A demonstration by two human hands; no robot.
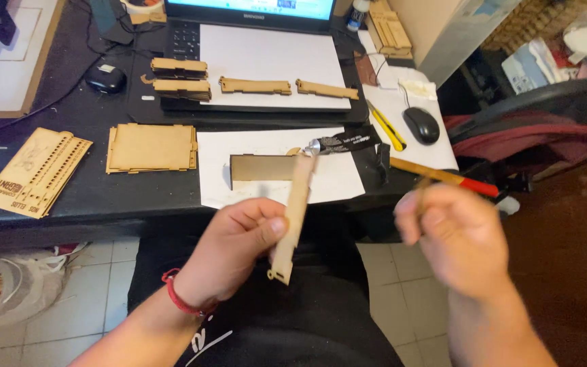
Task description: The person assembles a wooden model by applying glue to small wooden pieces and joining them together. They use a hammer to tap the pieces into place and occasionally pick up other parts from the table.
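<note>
Left hand grip closed on a long wooden strip, held near upright, thumb across it. Right hand blurred beside the strip, curled; contents can't tell. Beyond the strip on the tabletop: white paper sheet, glue tube, flat wooden panels.

A pale tan wooden strip sits in the left hand, whose wrist bears a red cord bracelet. At centre, white paper sheets lie on a black desk. Centre right, a black mouse rests near a yellow utility knife. At lower left, the floor tiles are off-white.
</note>
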